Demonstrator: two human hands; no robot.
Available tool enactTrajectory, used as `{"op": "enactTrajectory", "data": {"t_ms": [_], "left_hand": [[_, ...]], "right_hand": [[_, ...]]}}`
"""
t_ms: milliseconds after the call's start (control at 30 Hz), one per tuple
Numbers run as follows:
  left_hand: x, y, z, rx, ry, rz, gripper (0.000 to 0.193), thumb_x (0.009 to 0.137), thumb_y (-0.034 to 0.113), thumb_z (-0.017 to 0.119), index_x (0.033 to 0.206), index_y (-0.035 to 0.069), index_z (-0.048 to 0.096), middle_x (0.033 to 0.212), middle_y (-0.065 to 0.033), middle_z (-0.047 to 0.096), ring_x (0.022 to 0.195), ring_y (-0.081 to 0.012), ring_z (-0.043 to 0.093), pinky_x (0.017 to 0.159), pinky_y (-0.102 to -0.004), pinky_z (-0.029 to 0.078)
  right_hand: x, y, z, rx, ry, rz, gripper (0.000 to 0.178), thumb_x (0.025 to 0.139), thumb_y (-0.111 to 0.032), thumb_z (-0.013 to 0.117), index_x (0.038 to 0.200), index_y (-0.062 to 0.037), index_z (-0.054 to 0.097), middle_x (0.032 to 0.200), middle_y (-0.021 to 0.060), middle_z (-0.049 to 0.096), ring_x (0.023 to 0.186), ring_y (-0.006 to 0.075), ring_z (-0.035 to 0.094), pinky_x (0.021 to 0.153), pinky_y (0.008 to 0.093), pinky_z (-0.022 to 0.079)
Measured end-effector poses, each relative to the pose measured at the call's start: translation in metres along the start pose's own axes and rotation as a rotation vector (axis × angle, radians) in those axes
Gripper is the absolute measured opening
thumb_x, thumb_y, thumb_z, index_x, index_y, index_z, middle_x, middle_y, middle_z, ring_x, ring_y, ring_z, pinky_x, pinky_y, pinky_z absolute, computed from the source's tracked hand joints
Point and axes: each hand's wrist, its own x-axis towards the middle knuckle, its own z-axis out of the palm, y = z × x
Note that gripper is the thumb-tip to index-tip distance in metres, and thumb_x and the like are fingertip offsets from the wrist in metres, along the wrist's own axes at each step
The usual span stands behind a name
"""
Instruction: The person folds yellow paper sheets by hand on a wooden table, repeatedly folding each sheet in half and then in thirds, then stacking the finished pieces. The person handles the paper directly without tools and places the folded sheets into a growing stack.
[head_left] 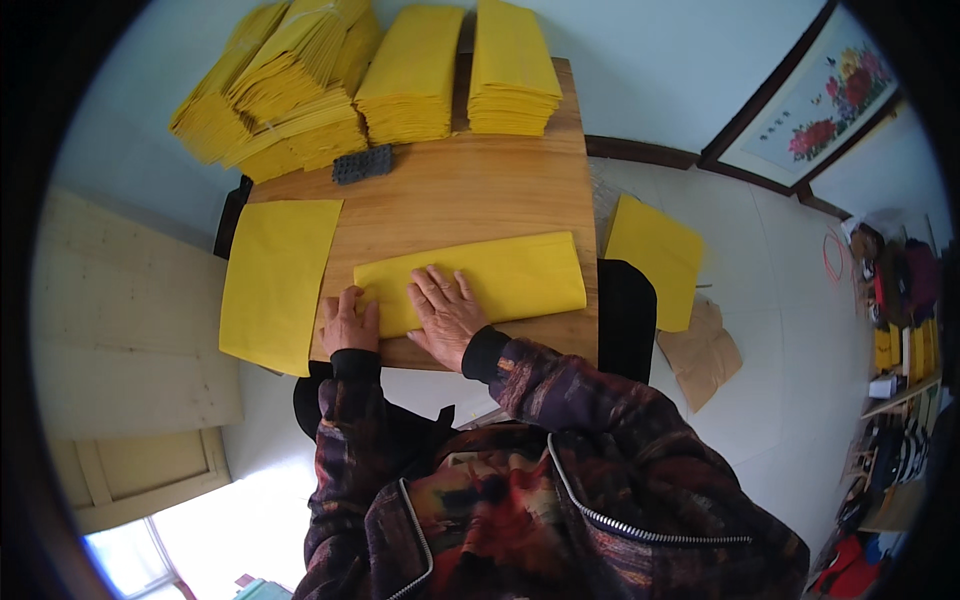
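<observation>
A long folded yellow paper sheet (pixel 525 270) lies across the front part of the wooden table. My right hand (pixel 447 318) rests palm-down on its left half, the fingers stretched out and pressing on the surface. At the sheet's left end is my left hand (pixel 350 325), its fingers bent and apart, with the thumb and index finger touching the short edge. To the left of that hand, another flat yellow sheet (pixel 280 285) reaches over the table's left side.
Tall stacks of folded yellow paper (pixel 410 90) line the far table edge, some bundled at the left. A dark grey ridged block (pixel 362 165) sits before them. Right of the table are a black chair (pixel 627 315), a yellow sheet (pixel 655 260) and brown paper (pixel 705 350).
</observation>
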Motion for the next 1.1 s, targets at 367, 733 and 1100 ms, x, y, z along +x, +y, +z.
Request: {"op": "enactTrajectory", "data": {"t_ms": [367,733,1100], "left_hand": [[-0.001,0.003,-0.007,-0.013,-0.036,0.009,0.029,0.08,0.033,0.066,0.106,0.021,0.059,0.095,-0.0047,0.056,0.085,-0.0253,0.058,0.077,-0.0435,0.04],[0.0,0.003,-0.008,-0.053,-0.064,-0.035,0.03,0.08,0.032,0.065,0.107,0.022,0.058,0.097,-0.0065,0.056,0.086,-0.0284,0.06,0.077,-0.0437,0.041],[-0.001,0.002,-0.007,-0.055,-0.028,-0.007,0.032,0.078,0.03,0.069,0.107,0.021,0.059,0.094,-0.0051,0.056,0.084,-0.0248,0.059,0.077,-0.0426,0.041]], "right_hand": [[-0.013,0.022,-0.02,-0.034,-0.035,0.199,0.074,0.083,-0.044,0.061,0.137,-0.001,0.034,0.148,0.0156,0.025,0.137,0.0334,0.021,0.11,0.0546,0.016],[0.014,0.005,-0.013,0.008,-0.118,0.143,0.069,0.088,-0.042,0.054,0.139,0.0007,0.033,0.149,0.0158,0.025,0.139,0.0309,0.021,0.111,0.0524,0.016],[-0.034,0.088,-0.039,-0.139,-0.023,0.252,0.078,0.086,-0.05,0.054,0.143,-0.002,0.028,0.153,0.0126,0.02,0.142,0.027,0.015,0.114,0.0487,0.009]]}}
